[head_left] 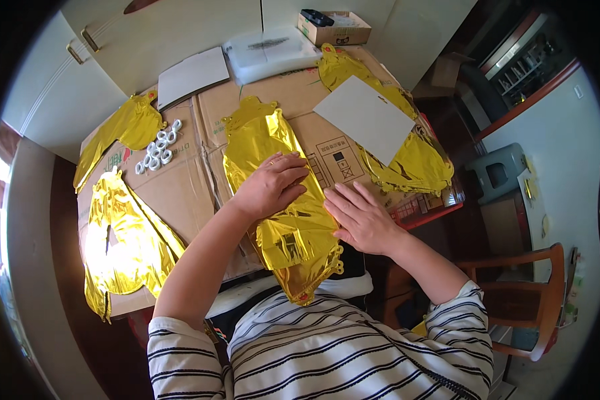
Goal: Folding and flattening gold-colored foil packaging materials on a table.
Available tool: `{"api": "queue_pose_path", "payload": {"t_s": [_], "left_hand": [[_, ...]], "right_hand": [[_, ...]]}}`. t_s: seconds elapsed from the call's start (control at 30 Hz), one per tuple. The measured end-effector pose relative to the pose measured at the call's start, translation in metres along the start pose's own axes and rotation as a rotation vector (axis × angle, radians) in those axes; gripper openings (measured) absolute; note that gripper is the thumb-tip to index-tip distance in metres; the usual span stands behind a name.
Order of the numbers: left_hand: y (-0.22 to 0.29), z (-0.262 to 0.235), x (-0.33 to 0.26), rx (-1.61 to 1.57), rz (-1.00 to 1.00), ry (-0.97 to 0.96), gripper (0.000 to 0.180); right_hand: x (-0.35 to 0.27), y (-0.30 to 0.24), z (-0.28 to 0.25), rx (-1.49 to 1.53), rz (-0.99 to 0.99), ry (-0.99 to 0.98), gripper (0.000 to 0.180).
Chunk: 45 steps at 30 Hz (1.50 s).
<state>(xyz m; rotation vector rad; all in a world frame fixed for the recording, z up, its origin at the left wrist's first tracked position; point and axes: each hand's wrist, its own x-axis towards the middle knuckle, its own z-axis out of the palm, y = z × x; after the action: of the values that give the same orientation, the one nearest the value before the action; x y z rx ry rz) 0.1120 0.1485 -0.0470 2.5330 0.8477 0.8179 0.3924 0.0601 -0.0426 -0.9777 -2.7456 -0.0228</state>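
A flat, deflated gold foil balloon [293, 230] lies lengthwise in front of me, folded into a long strip. Its near end hangs over the table's front edge toward my lap. My left hand [273, 187] rests palm down across its middle, the fingers laid on the foil. Against the right edge of the strip, my right hand [361, 220] lies with fingers stretched out, touching the foil. More gold foil balloons lie around: one at the near left [123, 240], one at the far left [123, 130], and some gold foil [417, 167] on the right, partly hidden by a white card [365, 119].
Flattened cardboard [180, 193] covers the table. Several small white rolls [157, 150] are clustered on the left. Along the back are a pale board [193, 75], a clear plastic pack [270, 57] and a small carton [343, 33]. A wooden chair [547, 293] stands to the right.
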Motion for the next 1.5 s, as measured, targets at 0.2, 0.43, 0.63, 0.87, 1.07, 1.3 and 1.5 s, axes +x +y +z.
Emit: {"api": "queue_pose_path", "payload": {"t_s": [0.2,0.43,0.63,0.87,1.07,1.3,1.5], "left_hand": [[-0.001,0.0,0.0,0.007,-0.008,-0.011,0.033],[-0.001,0.001,-0.001,0.008,-0.012,-0.009,0.034],[-0.002,0.0,-0.001,0.006,-0.005,-0.014,0.035],[-0.002,0.001,0.0,0.023,0.014,0.005,0.036],[0.006,-0.012,0.015,-0.06,-0.056,-0.071,0.038],[0.013,-0.012,0.035,0.319,-0.233,-0.166,0.053],[-0.001,0.004,0.036,0.457,-0.223,0.009,0.054]], "right_hand": [[-0.027,-0.009,-0.008,-0.001,-0.08,0.03,0.062],[-0.029,0.001,-0.022,0.261,-0.177,0.245,0.032],[0.044,0.014,-0.002,0.197,0.042,0.337,0.025],[0.045,0.001,0.013,0.013,-0.008,0.238,0.033],[0.043,0.001,0.017,-0.008,-0.011,0.243,0.035],[0.043,0.0,0.018,-0.003,-0.015,0.26,0.042],[0.043,-0.002,0.015,-0.006,-0.004,0.234,0.037]]}}
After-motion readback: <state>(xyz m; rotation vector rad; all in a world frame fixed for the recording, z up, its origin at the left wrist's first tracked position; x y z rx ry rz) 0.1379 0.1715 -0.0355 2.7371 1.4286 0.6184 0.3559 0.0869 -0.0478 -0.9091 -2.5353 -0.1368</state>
